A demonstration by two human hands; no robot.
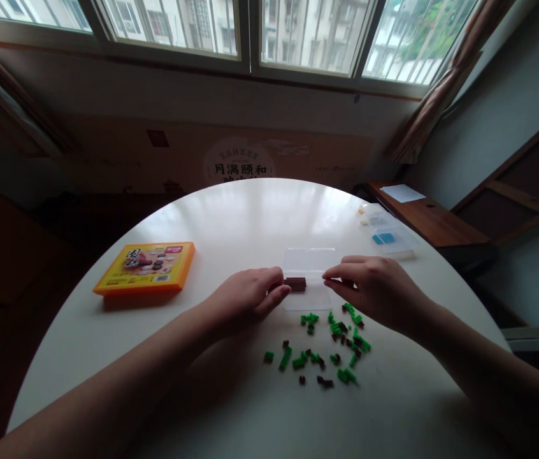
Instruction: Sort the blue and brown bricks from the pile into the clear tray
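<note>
A small dark brown block of toy bricks (296, 284) lies over a clear plastic box (308, 260) near the middle of the round white table. At the block's left end, my left hand (250, 294) has thumb and fingers closed on it. My right hand (379, 284) hovers over the box's right side, its thumb and fingertips pinched together; whatever they hold is too small to make out. Loose green bricks (285, 357) and brown bricks (327, 383) are scattered on the table below both hands.
An orange and yellow game box (144, 268) sits on the left of the white table (231, 414). Clear plastic containers with blue pieces (384, 238) stand at the right edge. Beyond it is a wooden desk (446, 223) bearing a paper (403, 193).
</note>
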